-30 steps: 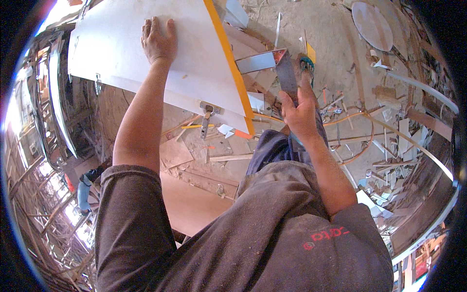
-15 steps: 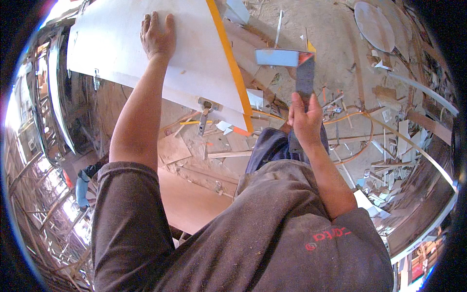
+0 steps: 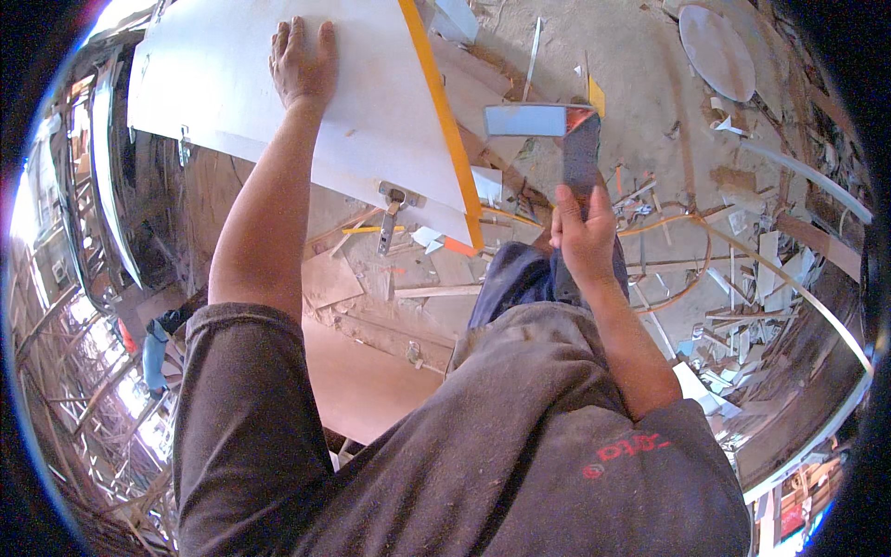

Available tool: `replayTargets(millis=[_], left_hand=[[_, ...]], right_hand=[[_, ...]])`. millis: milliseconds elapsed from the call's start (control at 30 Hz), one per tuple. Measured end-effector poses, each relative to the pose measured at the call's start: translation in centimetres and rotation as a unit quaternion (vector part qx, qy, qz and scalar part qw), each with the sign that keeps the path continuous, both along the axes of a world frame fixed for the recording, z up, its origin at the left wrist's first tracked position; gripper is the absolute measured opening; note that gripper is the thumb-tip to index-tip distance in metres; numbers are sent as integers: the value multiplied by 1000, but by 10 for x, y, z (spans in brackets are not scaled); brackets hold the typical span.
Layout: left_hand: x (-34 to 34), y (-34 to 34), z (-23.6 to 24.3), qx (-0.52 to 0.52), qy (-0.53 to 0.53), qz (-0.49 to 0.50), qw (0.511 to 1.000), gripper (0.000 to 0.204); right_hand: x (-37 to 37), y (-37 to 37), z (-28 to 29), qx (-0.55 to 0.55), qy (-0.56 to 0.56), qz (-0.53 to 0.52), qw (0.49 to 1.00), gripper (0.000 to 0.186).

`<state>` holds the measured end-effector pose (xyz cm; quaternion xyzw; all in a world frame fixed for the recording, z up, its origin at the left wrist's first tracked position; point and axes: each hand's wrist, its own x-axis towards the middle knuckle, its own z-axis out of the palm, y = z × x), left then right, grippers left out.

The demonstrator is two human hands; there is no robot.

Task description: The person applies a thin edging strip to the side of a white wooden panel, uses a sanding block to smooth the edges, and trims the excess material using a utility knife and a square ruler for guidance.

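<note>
My left hand [image 3: 304,67] lies flat, fingers stretched, on a large white panel [image 3: 390,121] with a yellow edge. A metal cabinet hinge [image 3: 399,200] is fixed near the panel's lower edge, and another hinge [image 3: 184,147] shows farther left. To the right of the panel, my right hand [image 3: 587,241] is closed round the lower end of an L-shaped piece [image 3: 581,162]. This piece has a dark strip, an orange-red corner and a light blue arm pointing left. Its exact kind cannot be made out.
Offcuts and wood strips [image 3: 742,278] litter the floor on the right, with an orange cord [image 3: 710,251] looping among them. A pale oval piece [image 3: 716,53] lies at the far right. A brown board [image 3: 362,371] is below the panel. Another person's light blue sleeve [image 3: 155,353] shows at left.
My right hand has shifted slightly downward, and the L-shaped piece has turned a little with it. My left hand stays in place on the panel.
</note>
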<state>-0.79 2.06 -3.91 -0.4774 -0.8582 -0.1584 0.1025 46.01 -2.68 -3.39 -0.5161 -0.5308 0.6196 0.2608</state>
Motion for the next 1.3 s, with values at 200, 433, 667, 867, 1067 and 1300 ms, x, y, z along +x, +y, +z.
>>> replayTargets(millis=[200, 433, 667, 867, 1067, 1300], left_hand=[[-9, -4, -2, -13, 24, 6, 1000, 76], [1, 2, 11, -37, 41, -38, 998, 75], [-14, 0, 0, -41, 89, -42, 994, 73], [-1, 1, 0, -12, 60, -21, 998, 66], [5, -2, 4, 5, 95, -7, 995, 54], [7, 3, 9, -2, 75, -10, 997, 54]], right_hand=[[14, -4, 0, -40, -43, 71, 996, 20], [19, -12, 6, -76, -82, 74, 991, 35], [21, -21, 5, -81, -38, 46, 995, 23], [31, -21, 14, -78, -8, -25, 997, 26], [34, -38, 4, -44, -32, 52, 997, 24], [40, -42, 2, -53, -35, 58, 996, 21]])
